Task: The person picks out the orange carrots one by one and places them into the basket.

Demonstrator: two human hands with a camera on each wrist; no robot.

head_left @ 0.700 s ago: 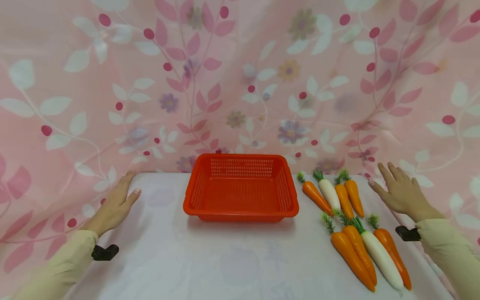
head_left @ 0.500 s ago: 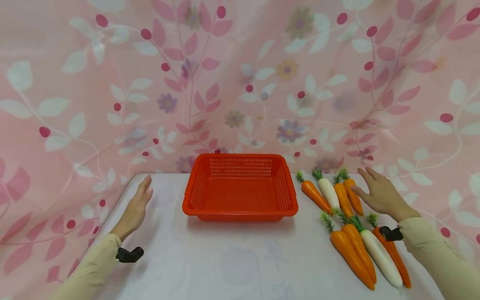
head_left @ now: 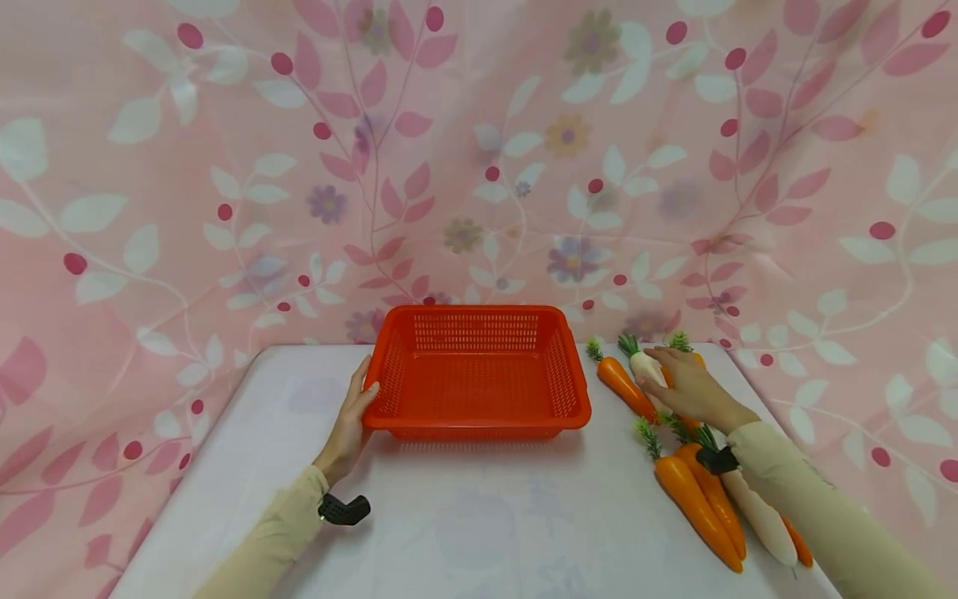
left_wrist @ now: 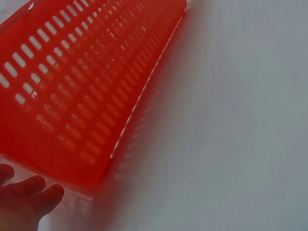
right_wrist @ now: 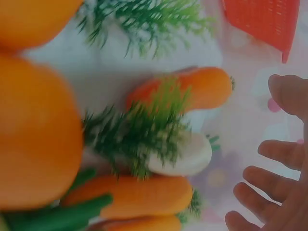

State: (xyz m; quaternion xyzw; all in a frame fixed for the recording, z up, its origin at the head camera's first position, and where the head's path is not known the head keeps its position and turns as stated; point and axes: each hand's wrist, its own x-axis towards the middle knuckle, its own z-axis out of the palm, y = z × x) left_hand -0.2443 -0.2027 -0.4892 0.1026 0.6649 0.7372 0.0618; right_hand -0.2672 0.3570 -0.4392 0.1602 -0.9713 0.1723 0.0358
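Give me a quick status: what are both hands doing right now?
Left hand open, fingers on red basket rim. Right hand open over white radish, not gripping. Orange carrots alongside; nothing blocking.

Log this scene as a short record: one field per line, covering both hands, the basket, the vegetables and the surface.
left hand: rests against the left rim of the basket, fingers straight
right hand: over the far row of vegetables, on the white radish; grip unclear
basket: red, slotted, nothing inside
far row: orange carrot left of the radish, others hidden by the hand
near row: orange carrots and a white radish, untouched
table: white cloth
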